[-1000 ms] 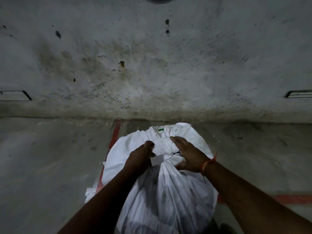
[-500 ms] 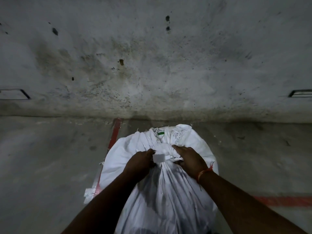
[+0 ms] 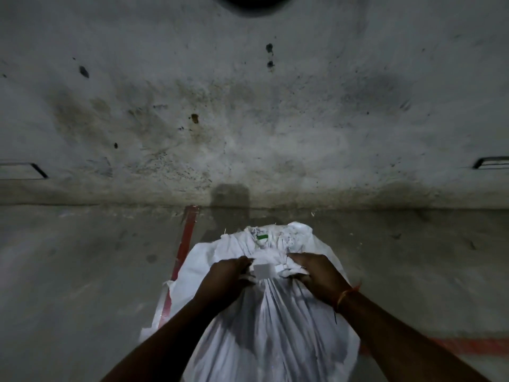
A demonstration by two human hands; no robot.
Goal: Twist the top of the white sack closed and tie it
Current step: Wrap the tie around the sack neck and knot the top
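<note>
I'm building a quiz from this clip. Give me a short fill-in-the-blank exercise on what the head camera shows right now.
1. Both hands grip the gathered neck of the ____ sack.
2. The thread band sits on the ____ wrist.
3. A small ____ mark shows on the bunched top above the left hand and right hand.
4. The stripe painted on the floor is ____.

Missing words: white; right; green; red

no readable text, small green mark on white sack (image 3: 270, 321) too blurred to read
</note>
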